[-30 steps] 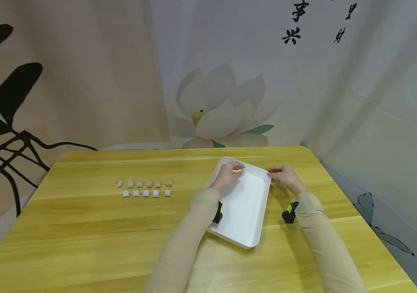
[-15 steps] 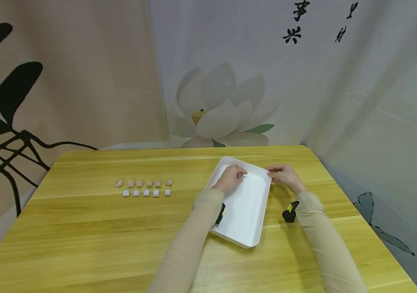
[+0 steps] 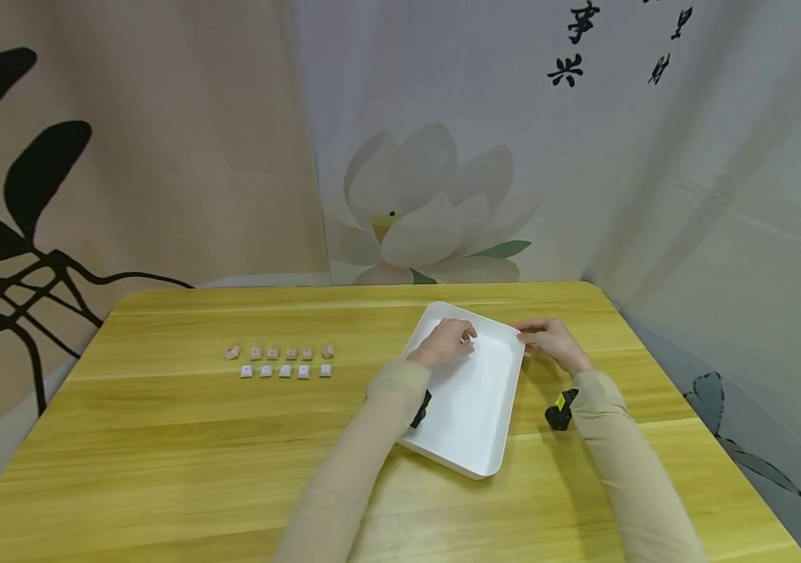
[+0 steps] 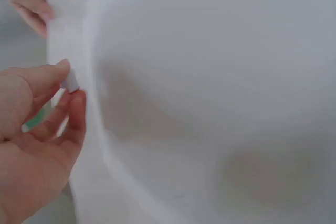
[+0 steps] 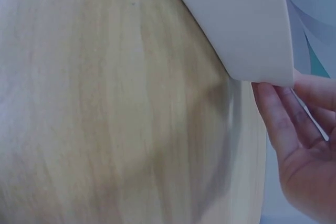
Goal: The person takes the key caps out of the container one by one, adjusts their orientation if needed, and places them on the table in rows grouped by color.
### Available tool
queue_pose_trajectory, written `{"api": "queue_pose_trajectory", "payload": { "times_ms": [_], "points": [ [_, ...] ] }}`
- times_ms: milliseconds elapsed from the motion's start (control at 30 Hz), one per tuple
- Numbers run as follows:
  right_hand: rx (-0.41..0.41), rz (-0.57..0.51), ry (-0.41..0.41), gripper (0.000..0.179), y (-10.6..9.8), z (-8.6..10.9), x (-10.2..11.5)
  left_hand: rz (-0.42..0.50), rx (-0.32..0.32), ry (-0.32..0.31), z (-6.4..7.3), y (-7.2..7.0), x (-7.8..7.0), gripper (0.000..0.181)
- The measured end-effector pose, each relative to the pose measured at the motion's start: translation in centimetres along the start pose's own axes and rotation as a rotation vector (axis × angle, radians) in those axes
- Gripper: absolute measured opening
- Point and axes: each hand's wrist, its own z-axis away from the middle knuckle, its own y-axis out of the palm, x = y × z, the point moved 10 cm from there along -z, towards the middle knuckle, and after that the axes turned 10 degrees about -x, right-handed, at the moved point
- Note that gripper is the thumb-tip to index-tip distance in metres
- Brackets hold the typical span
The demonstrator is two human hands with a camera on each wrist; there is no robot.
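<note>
Over the far end of a shallow white tray (image 3: pixel 473 399), my left hand (image 3: pixel 445 342) pinches a small white keycap (image 4: pixel 71 81) between thumb and fingertips. In the left wrist view, the keycap sticks out from the fingers of that hand (image 4: pixel 44 124) beside the tray wall. My right hand (image 3: pixel 551 344) grips the tray's far right corner, its thumb and fingers on either side of the rim in the right wrist view. To the left on the table lie two rows of keycaps: pinkish ones (image 3: pixel 291 353) farther off and white ones (image 3: pixel 285 371) nearer.
The tray stands at an angle on a wooden table (image 3: pixel 182 469). Behind the table hangs a curtain (image 3: pixel 231 156) with a lotus print. Black wrist cameras sit by both wrists, the right one (image 3: pixel 560 410) over the table just right of the tray.
My left hand has shifted slightly to the right over the tray, and its fingers have turned and drawn closer together. The right hand keeps its hold on the corner, and the keycap rows are unchanged.
</note>
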Motion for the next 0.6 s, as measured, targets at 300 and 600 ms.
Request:
{"api": "queue_pose_trajectory", "payload": {
  "times_ms": [300, 600],
  "points": [
    [0.001, -0.009, 0.011, 0.040, 0.0, -0.2, -0.1, 0.092, 0.028, 0.045, 0.7, -2.8, -1.8, 0.023],
    [0.010, 0.018, 0.003, 0.040, 0.0, -0.2, -0.1, 0.286, -0.005, -0.035, 2.7, -5.6, 0.1, 0.020]
  ]
}}
